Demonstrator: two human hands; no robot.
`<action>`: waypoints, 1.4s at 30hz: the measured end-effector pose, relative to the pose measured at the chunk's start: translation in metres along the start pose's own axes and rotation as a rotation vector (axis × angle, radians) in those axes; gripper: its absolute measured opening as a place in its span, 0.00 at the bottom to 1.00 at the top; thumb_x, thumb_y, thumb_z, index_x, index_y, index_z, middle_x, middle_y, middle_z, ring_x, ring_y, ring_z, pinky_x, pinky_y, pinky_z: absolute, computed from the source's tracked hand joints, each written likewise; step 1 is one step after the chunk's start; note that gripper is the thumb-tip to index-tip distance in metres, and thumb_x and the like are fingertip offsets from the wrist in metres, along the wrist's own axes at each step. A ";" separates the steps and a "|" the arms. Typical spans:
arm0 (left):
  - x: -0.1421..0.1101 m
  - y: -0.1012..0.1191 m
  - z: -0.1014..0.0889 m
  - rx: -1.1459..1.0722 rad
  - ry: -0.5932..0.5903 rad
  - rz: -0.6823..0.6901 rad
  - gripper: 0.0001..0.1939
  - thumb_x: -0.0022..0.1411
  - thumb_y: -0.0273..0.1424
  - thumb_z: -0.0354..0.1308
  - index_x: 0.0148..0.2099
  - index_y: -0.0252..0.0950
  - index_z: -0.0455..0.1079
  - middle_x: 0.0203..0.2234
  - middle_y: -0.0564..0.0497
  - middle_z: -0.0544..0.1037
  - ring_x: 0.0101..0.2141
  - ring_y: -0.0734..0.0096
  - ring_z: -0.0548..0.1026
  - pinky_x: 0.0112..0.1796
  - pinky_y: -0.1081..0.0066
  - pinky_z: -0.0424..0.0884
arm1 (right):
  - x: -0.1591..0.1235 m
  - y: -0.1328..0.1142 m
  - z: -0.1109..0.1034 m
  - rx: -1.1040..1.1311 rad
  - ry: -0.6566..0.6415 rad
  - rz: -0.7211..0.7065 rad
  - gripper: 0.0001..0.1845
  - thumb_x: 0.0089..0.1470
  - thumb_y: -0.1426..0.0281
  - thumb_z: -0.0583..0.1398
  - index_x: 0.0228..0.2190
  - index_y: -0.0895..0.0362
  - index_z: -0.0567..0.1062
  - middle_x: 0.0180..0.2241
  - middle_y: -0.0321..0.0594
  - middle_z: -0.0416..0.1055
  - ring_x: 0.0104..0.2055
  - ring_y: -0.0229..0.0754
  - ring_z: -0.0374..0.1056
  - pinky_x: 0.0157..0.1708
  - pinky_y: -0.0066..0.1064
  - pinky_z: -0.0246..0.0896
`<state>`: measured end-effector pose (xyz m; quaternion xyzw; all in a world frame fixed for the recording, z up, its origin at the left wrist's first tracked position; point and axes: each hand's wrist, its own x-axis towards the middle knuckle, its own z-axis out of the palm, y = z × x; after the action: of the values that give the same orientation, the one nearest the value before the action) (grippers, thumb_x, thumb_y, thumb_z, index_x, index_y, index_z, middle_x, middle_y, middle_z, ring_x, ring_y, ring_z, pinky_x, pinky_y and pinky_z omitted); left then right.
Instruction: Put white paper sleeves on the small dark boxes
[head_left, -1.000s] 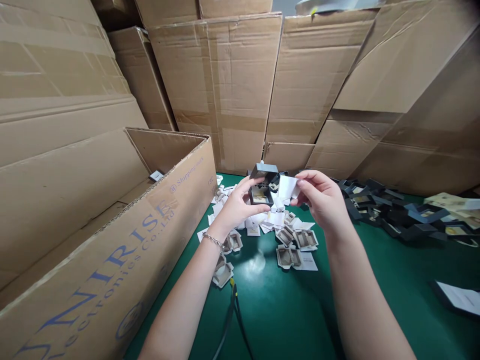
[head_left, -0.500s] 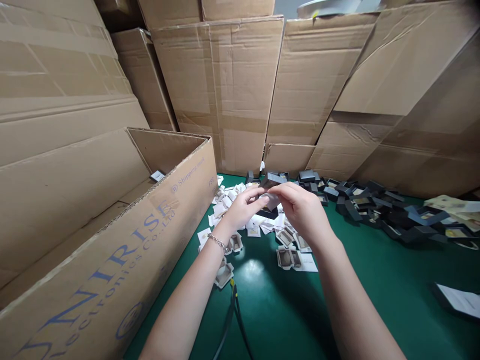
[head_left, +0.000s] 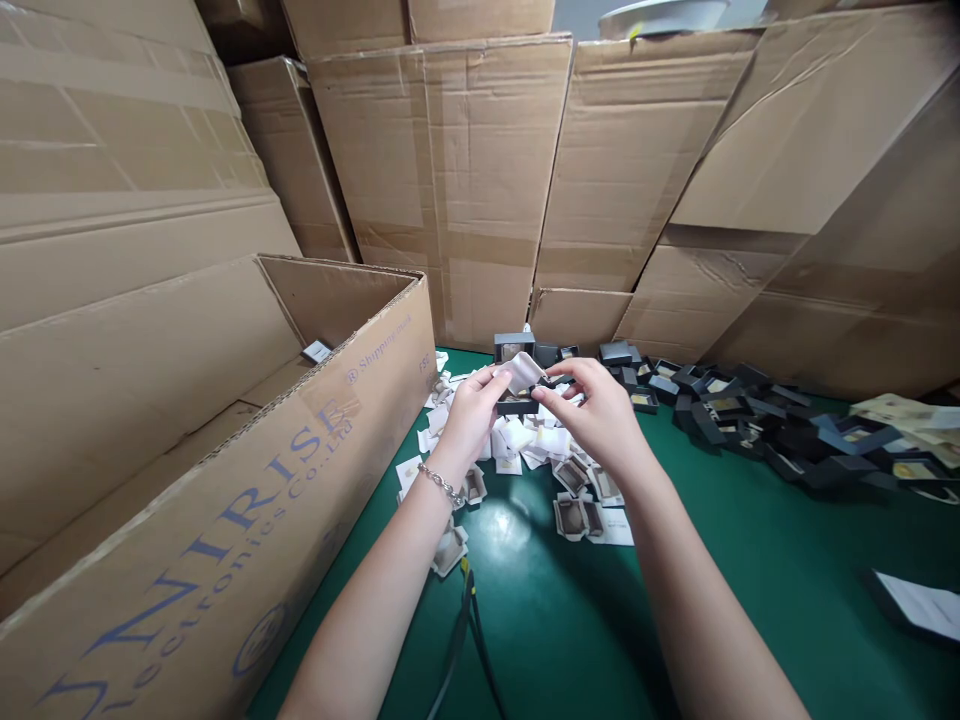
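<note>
Observed from beside the table (head_left: 570,640): the box (head_left: 517,408), dark and open with its lid raised on the far side, is taken as the reference for all places. The slip (head_left: 522,370), pale and slightly curled, lies across the mouth of the box, in front of the lid. Its longer direction appears to run from the box's left side to its right, spanning the gap between the two hands.

Left hand (head_left: 471,412): at the box's left side, closed, thumb pressed to the slip's near-left end. Whether its hidden fingers also grip the box cannot be determined.

Right hand (head_left: 600,412): at the box's right side, thumb and forefinger bent toward the slip's right end. Contact looks likely; a firm pinch cannot be confirmed.

Relation of note: the slip lies inward of both hands, rightward from the left and leftward from the right. The left thumb overlaps it, making that hand the nearer.

Surroundings: scraps (head_left: 516,436) lie below and in front of the box; trays (head_left: 571,515) nearer the person; dark cases (head_left: 750,410) well to its right; the carton (head_left: 315,490) to its left.
</note>
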<state>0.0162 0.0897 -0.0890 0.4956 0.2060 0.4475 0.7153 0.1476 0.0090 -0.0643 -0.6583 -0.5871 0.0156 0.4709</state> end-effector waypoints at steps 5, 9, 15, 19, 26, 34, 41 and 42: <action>-0.001 0.000 0.000 0.095 -0.086 0.081 0.13 0.56 0.34 0.59 0.41 0.31 0.73 0.47 0.44 0.70 0.46 0.65 0.70 0.45 0.70 0.67 | -0.001 -0.001 0.008 0.112 -0.003 0.019 0.07 0.49 0.65 0.61 0.29 0.56 0.76 0.32 0.39 0.69 0.30 0.37 0.63 0.31 0.29 0.59; -0.001 -0.003 -0.002 0.231 -0.107 0.132 0.12 0.55 0.26 0.56 0.43 0.33 0.74 0.53 0.46 0.67 0.49 0.65 0.69 0.46 0.71 0.68 | -0.005 -0.005 0.010 0.025 0.079 -0.266 0.06 0.50 0.75 0.57 0.29 0.56 0.74 0.33 0.40 0.69 0.35 0.38 0.65 0.32 0.27 0.59; -0.001 0.001 -0.009 0.265 -0.163 0.166 0.23 0.53 0.28 0.62 0.53 0.38 0.70 0.58 0.47 0.61 0.55 0.62 0.65 0.51 0.67 0.65 | -0.007 -0.005 0.010 0.144 0.070 -0.104 0.06 0.48 0.75 0.55 0.30 0.56 0.71 0.35 0.39 0.73 0.32 0.38 0.66 0.29 0.28 0.59; -0.004 0.010 -0.009 0.445 -0.193 0.220 0.29 0.52 0.29 0.63 0.58 0.37 0.66 0.58 0.46 0.60 0.58 0.63 0.60 0.57 0.67 0.59 | -0.005 -0.003 0.012 0.296 0.081 0.074 0.08 0.51 0.67 0.59 0.34 0.57 0.73 0.32 0.39 0.72 0.29 0.37 0.65 0.29 0.28 0.59; -0.003 0.009 -0.007 0.551 -0.255 0.260 0.33 0.52 0.33 0.66 0.60 0.36 0.63 0.57 0.45 0.63 0.57 0.63 0.62 0.55 0.67 0.62 | -0.006 -0.002 0.016 0.305 0.077 0.106 0.07 0.47 0.70 0.57 0.29 0.58 0.74 0.27 0.37 0.70 0.24 0.34 0.60 0.25 0.26 0.54; -0.008 0.013 -0.003 0.639 -0.240 0.188 0.33 0.52 0.35 0.65 0.60 0.35 0.63 0.57 0.45 0.65 0.56 0.62 0.63 0.56 0.65 0.60 | -0.006 -0.003 0.014 0.178 0.063 0.114 0.07 0.44 0.72 0.56 0.27 0.57 0.75 0.22 0.34 0.68 0.21 0.33 0.56 0.26 0.27 0.53; -0.009 0.011 -0.002 0.644 -0.242 0.164 0.32 0.53 0.35 0.65 0.59 0.35 0.63 0.57 0.47 0.65 0.57 0.63 0.63 0.57 0.66 0.59 | -0.005 0.000 0.016 0.175 0.025 0.112 0.10 0.42 0.72 0.55 0.27 0.56 0.76 0.24 0.35 0.70 0.22 0.35 0.58 0.26 0.28 0.54; -0.009 0.011 -0.002 0.642 -0.240 0.161 0.32 0.53 0.35 0.65 0.59 0.35 0.63 0.57 0.47 0.65 0.57 0.63 0.63 0.57 0.66 0.59 | -0.005 0.000 0.016 0.160 0.019 0.103 0.10 0.42 0.73 0.55 0.28 0.56 0.76 0.24 0.35 0.70 0.22 0.35 0.58 0.26 0.28 0.54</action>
<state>0.0055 0.0846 -0.0813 0.7591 0.2108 0.3534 0.5043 0.1370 0.0141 -0.0758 -0.6482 -0.5447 0.0804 0.5260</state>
